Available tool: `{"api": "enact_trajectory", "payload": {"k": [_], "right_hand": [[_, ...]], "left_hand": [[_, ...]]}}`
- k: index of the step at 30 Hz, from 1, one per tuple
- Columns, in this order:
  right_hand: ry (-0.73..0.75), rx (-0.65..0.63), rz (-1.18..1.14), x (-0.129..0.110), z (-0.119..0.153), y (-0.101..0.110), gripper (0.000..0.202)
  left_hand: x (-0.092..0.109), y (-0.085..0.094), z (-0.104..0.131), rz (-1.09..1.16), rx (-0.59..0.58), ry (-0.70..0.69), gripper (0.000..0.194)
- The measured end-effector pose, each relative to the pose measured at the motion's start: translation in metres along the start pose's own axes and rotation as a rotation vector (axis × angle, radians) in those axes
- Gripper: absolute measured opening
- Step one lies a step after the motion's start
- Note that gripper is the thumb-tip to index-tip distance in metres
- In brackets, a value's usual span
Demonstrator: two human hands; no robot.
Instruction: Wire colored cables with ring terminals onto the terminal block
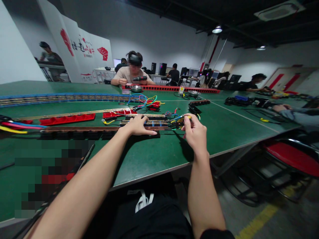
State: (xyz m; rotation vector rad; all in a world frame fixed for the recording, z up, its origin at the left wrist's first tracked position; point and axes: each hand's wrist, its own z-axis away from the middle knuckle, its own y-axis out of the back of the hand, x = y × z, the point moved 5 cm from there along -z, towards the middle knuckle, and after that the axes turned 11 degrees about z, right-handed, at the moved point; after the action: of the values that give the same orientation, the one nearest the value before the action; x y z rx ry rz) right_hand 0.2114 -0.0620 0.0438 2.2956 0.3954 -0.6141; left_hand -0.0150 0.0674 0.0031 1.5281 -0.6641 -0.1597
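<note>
My left hand (138, 126) lies over a dark track section (158, 123) with copper-coloured strips, its thumb stretched along the near edge and its fingers spread. At the right end of that section, my right hand (195, 132) pinches a bundle of coloured wires (178, 120), blue and yellow among them. Its fingertips partly hide what is held there. Further left, a long brown-topped rail on black holders (74, 130) runs up to my left hand. Behind it are red holders (67, 119), a yellow cable with a ring end (108, 122) and blue, green and yellow wires (139, 99).
A blue curved track (62, 98) stretches along the left. Across the green table (149, 159), a person (133, 71) sits behind a long red strip (174, 88), metal bowls and a bottle (182, 87). Black cables (264, 114) lie at right, near a red stool (294, 154).
</note>
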Motion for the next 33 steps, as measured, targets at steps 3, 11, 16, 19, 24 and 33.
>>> {"api": "enact_trajectory", "payload": {"k": [3,11,16,19,24,33], "right_hand": [[0.072,-0.046,0.048,-0.009,0.003,-0.002,0.037],[0.288,-0.269,0.134,-0.030,0.013,-0.011,0.035],[0.408,-0.452,0.224,-0.035,0.022,-0.017,0.048],[0.448,-0.490,0.370,-0.039,0.026,-0.019,0.050],[0.469,-0.516,0.523,-0.046,0.031,-0.023,0.048],[0.563,-0.516,0.592,-0.051,0.038,-0.032,0.048]], "left_hand": [[0.000,-0.001,0.000,-0.004,0.002,0.004,0.118],[-0.001,-0.001,-0.001,0.002,0.011,0.005,0.118],[-0.001,0.000,0.000,-0.005,0.013,0.006,0.116],[0.000,0.000,0.001,-0.006,0.011,-0.005,0.116],[0.001,0.001,0.002,-0.004,0.003,0.015,0.118],[0.000,0.000,-0.001,-0.009,0.016,-0.004,0.110]]}}
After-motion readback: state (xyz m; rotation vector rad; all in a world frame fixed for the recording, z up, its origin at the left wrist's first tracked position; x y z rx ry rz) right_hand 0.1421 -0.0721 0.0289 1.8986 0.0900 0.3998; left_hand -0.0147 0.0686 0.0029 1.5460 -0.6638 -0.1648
